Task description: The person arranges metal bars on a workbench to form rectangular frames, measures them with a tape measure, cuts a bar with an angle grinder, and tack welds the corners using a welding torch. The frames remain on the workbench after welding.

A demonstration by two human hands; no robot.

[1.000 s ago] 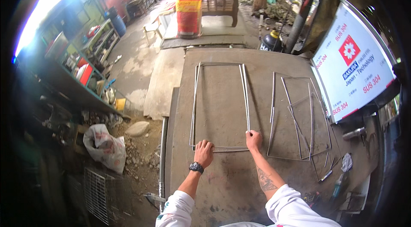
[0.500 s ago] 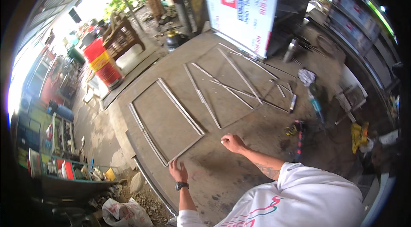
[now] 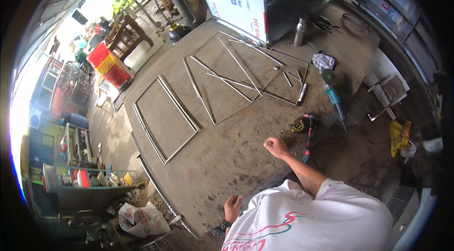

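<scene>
While the right hand (image 3: 276, 147) (near a tape measure (image 3: 297, 125)) has fingers curled, the left hand (image 3: 232, 208) has its slightly parted.

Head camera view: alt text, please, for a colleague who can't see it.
The right hand, curled, is over a worktable near a tape measure; the left hand is beside the white shirt. Thin metal frames lie farther off, with a grinder at right.

A slim rectangular frame (image 3: 178, 103) of metal rods (its long sides doubled) lies flat and slantwise on the bench (image 3: 203, 170). Beside it, apart, lies a second rod frame (image 3: 240, 66) with straight rods across it. A yellow-and-black tape measure (image 3: 298, 126) rests farther right.
</scene>
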